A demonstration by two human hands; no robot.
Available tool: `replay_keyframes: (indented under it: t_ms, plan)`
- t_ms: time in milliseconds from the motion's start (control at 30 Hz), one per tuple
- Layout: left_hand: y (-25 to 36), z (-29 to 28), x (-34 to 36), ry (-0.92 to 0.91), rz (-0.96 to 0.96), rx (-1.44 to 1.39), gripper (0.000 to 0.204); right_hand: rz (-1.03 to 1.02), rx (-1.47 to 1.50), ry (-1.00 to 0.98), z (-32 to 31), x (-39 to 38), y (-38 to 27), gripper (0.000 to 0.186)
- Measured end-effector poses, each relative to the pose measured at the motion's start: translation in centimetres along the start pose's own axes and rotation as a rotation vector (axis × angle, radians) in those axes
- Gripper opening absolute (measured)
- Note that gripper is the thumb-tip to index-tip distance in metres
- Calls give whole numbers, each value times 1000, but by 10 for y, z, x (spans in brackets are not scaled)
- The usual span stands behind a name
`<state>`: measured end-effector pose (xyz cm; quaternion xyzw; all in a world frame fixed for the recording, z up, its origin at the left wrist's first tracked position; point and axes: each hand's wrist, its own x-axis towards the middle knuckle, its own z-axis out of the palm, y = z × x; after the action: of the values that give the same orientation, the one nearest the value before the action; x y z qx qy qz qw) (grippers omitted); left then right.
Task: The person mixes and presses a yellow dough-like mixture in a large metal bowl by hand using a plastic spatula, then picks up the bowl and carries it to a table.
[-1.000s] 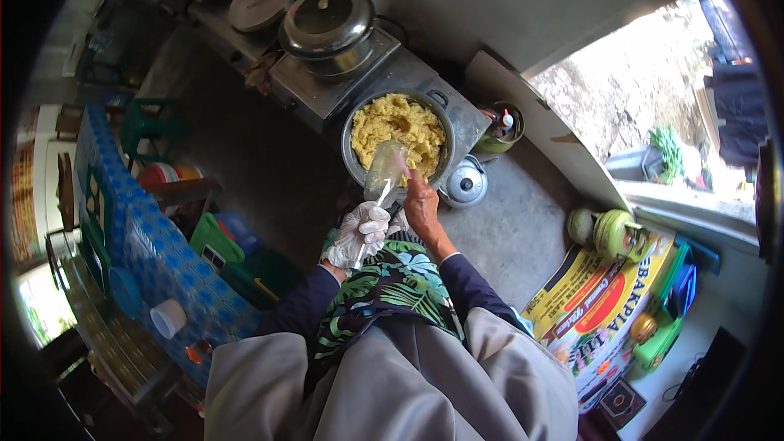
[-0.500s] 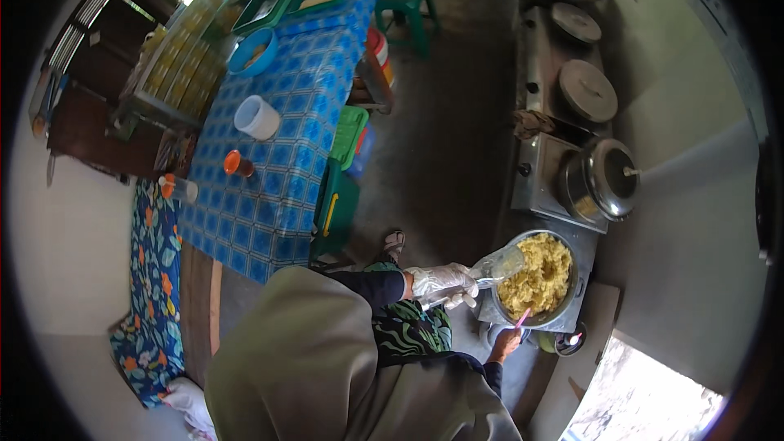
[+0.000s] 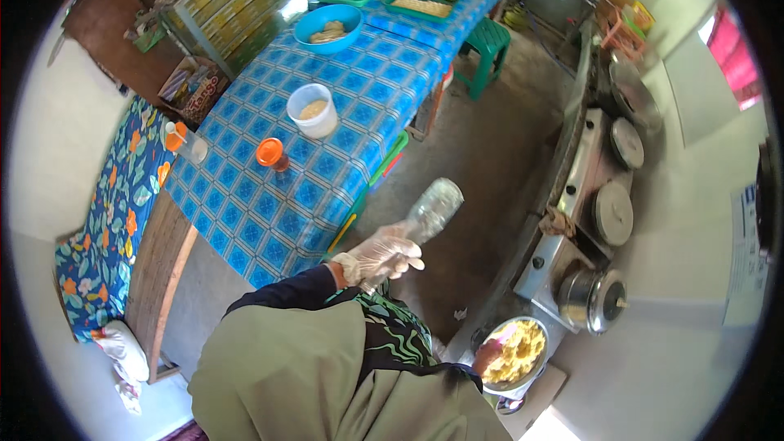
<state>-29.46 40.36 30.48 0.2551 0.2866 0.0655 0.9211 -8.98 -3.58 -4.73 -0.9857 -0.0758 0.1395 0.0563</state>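
Observation:
My left hand (image 3: 382, 253), in a clear plastic glove, grips a clear glass bottle (image 3: 437, 206) by its narrow end. The bottle's wide, smeared end points up and away, over the floor between table and stove. At the lower right a metal pot (image 3: 542, 361) holds a yellow mashed mass (image 3: 516, 358). My bare right hand (image 3: 490, 356) is at the pot's left side, its fingers smeared by motion. By it shows a pink-handled utensil (image 3: 508, 332), whose working end I cannot make out.
A table with a blue checked cloth (image 3: 237, 204) carries an orange-lidded jar (image 3: 272, 154), a white tub (image 3: 312, 112), a blue basin (image 3: 329, 28) and green trays (image 3: 425, 8). Along the right wall stand stoves with a lidded pot (image 3: 590, 300). A green stool (image 3: 483, 53) stands beyond the table.
My left hand has carried the bottle away from the pot, leftward toward the table. My right hand has come up against the mash. The view has turned toward the table.

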Motion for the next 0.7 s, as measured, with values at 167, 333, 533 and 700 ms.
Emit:
replay_keyframes:
  t_ms: [167,333,533,700]
  plan:
    - [101,-64,-53,206,440,77,60,59,853,-106,-63,-4,-189,10]
    - [174,-108,-74,452,629,190,49,-60,855,-220,-100,10,-286,8]
    - [210,-153,-67,533,610,52,46,-261,886,-386,-118,38,-354,10]
    - [222,-122,-59,494,707,42,50,-359,818,-450,-132,98,-405,9]
